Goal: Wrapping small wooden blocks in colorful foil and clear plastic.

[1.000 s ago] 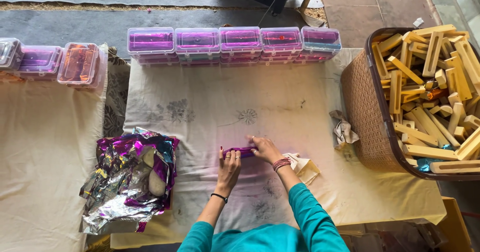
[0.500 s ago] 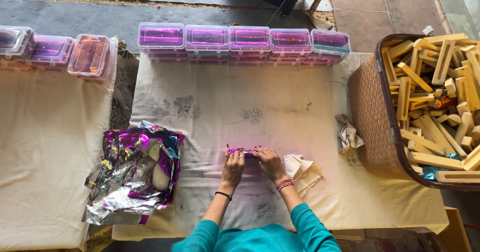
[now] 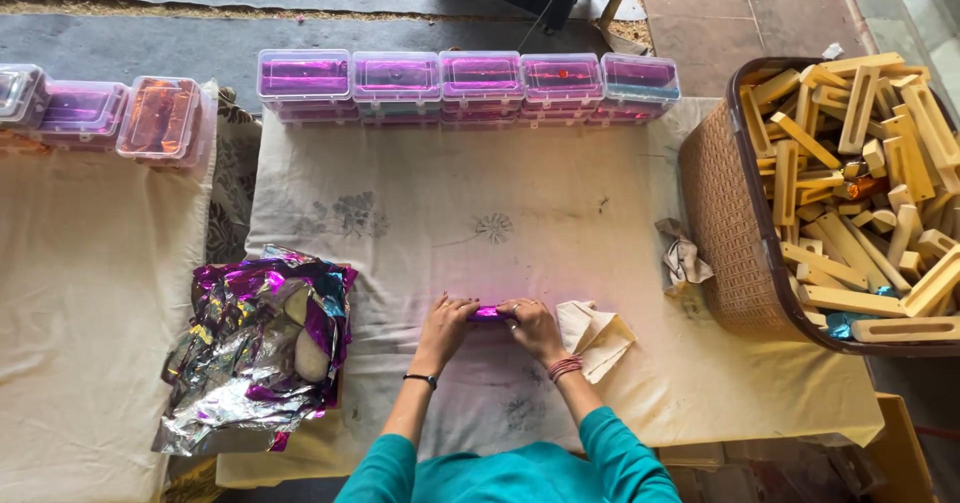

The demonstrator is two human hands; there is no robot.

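A person in teal sleeves leans over a cloth-covered surface (image 3: 560,193), seen from above. Both hands meet near the front edge on a small purple foil-wrapped piece (image 3: 490,313). The left hand (image 3: 443,325) covers its left end and the right hand (image 3: 532,325) its right end, fingers curled down and pressing it against the cloth; only a short shiny strip shows between them. Each grip is closed on the piece, though how tightly cannot be told.

The piece looks small, light and rigid inside, with a thin, slick, crinkly skin that would likely tear or slip if pinched hard; holding it by the two ends, as here, seems the safest grip.

A crumpled heap of purple and silver foil sheets (image 3: 250,353) lies to the left. A folded pale cloth (image 3: 598,333) lies just beside the right wrist. Clear lidded boxes (image 3: 470,83) holding purple wrapped items line the far edge. A brown woven basket (image 3: 725,223) of plain wooden blocks (image 3: 860,183) stands at the right.
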